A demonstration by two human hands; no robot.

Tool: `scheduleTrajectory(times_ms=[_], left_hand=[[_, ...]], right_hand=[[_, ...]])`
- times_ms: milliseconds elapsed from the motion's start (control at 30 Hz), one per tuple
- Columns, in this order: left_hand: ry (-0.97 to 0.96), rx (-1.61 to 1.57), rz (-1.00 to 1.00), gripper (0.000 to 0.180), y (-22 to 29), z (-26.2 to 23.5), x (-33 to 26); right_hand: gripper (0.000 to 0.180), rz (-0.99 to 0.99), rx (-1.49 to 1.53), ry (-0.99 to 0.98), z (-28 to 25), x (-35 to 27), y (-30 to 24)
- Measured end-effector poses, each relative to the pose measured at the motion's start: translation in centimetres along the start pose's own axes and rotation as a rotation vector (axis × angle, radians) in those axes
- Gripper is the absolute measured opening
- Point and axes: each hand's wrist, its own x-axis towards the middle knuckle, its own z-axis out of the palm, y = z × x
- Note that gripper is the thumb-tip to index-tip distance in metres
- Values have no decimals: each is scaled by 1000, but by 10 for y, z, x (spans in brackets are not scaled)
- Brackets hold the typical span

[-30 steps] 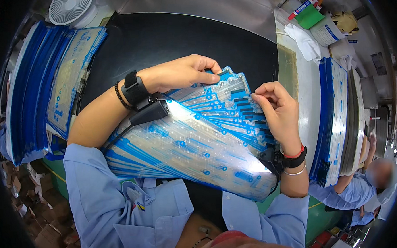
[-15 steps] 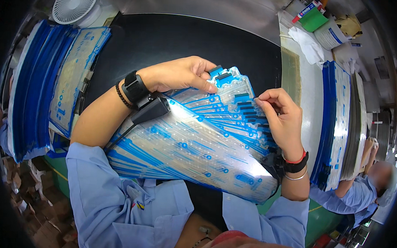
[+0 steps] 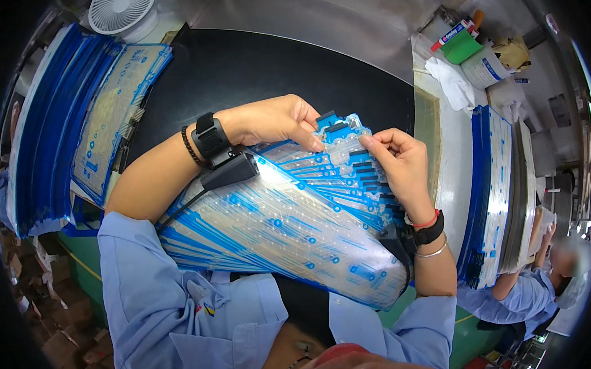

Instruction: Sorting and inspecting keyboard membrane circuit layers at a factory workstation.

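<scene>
Clear blue-printed sheets point(image 3: 287, 230) lie fanned between both hands; left hand point(image 3: 275, 119) and right hand point(image 3: 402, 164) fingers pinch the top sheet's edge. Such slick film could slip, spilling the fan across the black tabletop point(image 3: 261, 71).

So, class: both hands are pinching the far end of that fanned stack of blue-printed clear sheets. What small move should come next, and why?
Probably peel the top sheet away with the right hand while the left hand pins the rest. Both thumbs meet on the tabbed end of the stack of sheets, which lies fanned over the black mat.
</scene>
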Motion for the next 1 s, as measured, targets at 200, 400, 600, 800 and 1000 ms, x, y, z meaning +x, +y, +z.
scheduleTrajectory(times_ms=[200,400,600,800,1000], left_hand=[[-62,21,49,24,4,-10,-6],[-335,627,-88,46,-7,-28,-59],[-60,962,-11,34,59,22,-110],[403,1394,182,25,145,65,-191],[483,1377,13,37,131,41,-159]], right_hand=[[17,11,41,-4,-2,1,0],[13,-8,163,-29,-14,-10,-12],[14,-60,280,-118,-56,-10,-9],[58,-153,561,-91,-114,-11,5],[135,-126,492,-323,-126,-16,12]])
